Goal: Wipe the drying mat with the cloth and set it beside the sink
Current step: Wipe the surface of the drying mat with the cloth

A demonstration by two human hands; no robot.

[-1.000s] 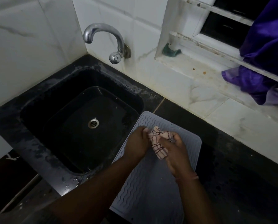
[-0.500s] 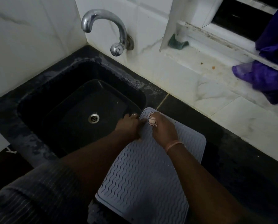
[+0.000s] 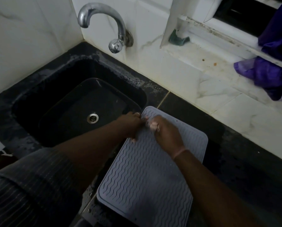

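A grey drying mat (image 3: 146, 177) with wavy ridges lies on the black counter just right of the sink (image 3: 43, 89). My right hand (image 3: 167, 131) is closed on a pale checked cloth (image 3: 151, 124) and presses it onto the mat's far left corner; only a small bit of cloth shows past my knuckles. At that same corner my left hand (image 3: 131, 124) grips the mat's left edge, a ring visible on one finger. The two hands almost touch.
A chrome tap (image 3: 104, 22) curves over the black sink, drain (image 3: 92, 118) at its middle. White tiled wall and ledge run behind. A green scrubber (image 3: 178, 39) sits on the window sill, purple fabric (image 3: 271, 74) hangs at the right. Black counter (image 3: 245, 161) extends right of the mat.
Both hands moved from the mat's middle to its far left corner. The cloth, spread out a second ago, is now bunched in my right fist. My left hand shifted onto the mat's edge.
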